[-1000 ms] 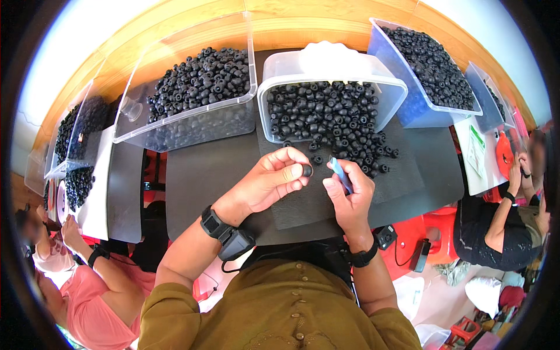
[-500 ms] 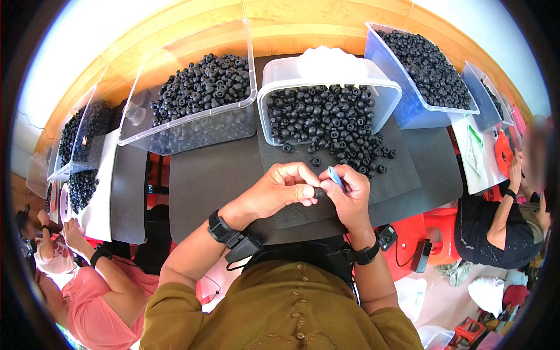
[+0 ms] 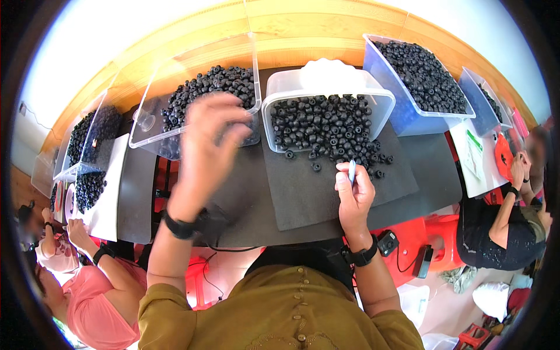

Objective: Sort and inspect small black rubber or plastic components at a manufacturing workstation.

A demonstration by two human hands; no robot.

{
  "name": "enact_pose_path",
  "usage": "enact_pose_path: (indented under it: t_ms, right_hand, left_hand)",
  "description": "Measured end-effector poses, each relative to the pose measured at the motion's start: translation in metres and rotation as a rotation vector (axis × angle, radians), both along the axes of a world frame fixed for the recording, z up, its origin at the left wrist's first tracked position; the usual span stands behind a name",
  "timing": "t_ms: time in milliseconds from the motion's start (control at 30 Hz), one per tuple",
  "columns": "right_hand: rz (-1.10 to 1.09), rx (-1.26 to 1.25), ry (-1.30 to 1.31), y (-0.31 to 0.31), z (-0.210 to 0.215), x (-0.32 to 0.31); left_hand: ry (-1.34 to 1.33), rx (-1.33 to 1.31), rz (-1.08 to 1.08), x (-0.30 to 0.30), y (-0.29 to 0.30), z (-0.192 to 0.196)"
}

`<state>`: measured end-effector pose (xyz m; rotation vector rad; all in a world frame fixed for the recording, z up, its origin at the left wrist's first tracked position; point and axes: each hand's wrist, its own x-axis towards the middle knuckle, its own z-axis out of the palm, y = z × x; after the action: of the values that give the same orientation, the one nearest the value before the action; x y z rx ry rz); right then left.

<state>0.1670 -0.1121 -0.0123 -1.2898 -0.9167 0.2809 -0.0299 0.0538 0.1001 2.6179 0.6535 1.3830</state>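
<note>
A worker in an olive shirt sits at a dark table (image 3: pixel 431 175), both wrists strapped with black bands. The left hand (image 3: pixel 207 143) is raised and blurred, fingers loosely spread, over the near wall of a clear plastic bin (image 3: pixel 153 125) heaped with small black ring-shaped parts; whether it carries anything, the blur does not show. The right hand (image 3: pixel 353 195) rests on a black foam mat (image 3: pixel 303 192), curled into a fist around a slim light-blue tool (image 3: pixel 352 171) whose tip pokes up above the fingers, held upright and apparently ready for use. Just beyond it, a white tub (image 3: pixel 326 87) lies tipped on its side so its black rings (image 3: pixel 326 125) spill onto the mat within easy reach, the mat seemingly there to stop them rolling away. A blue bin (image 3: pixel 385 87) of the same rings stands to the right, with more clear bins at far left. Other people work at both ends of the table, one in a pink top (image 3: pixel 102 297) at near left.
</note>
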Motion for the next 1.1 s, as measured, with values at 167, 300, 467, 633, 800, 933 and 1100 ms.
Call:
enact_pose_path:
  t_ms: [167,300,467,633,800,933,1100]
  right_hand:
    - [0.016,-0.003,0.015,-0.001,0.005,-0.002]
    - [0.022,0.010,0.000,-0.003,0.001,0.002]
    - [0.017,-0.002,0.001,-0.004,0.003,0.002]
    - [0.068,-0.053,-0.138,-0.006,0.005,0.002]
    - [0.131,-0.086,-0.176,-0.004,0.006,0.000]
    - [0.145,-0.102,-0.302,-0.001,0.009,-0.001]
    - [0.125,-0.084,-0.363,0.002,0.012,-0.004]
  left_hand:
    - [0.239,-0.331,-0.472,0.059,-0.038,-0.065]
    - [0.330,-0.315,-0.431,0.079,-0.033,-0.089]
    - [0.275,-0.815,-0.643,0.073,-0.026,-0.096]
    - [-0.119,-1.743,-0.961,0.048,-0.030,-0.083]
    - [-0.255,-1.831,-1.001,0.040,-0.032,-0.094]
    - [-0.295,-1.871,-1.009,0.040,-0.032,-0.094]
    - [-0.365,-1.885,-1.070,0.037,-0.031,-0.099]
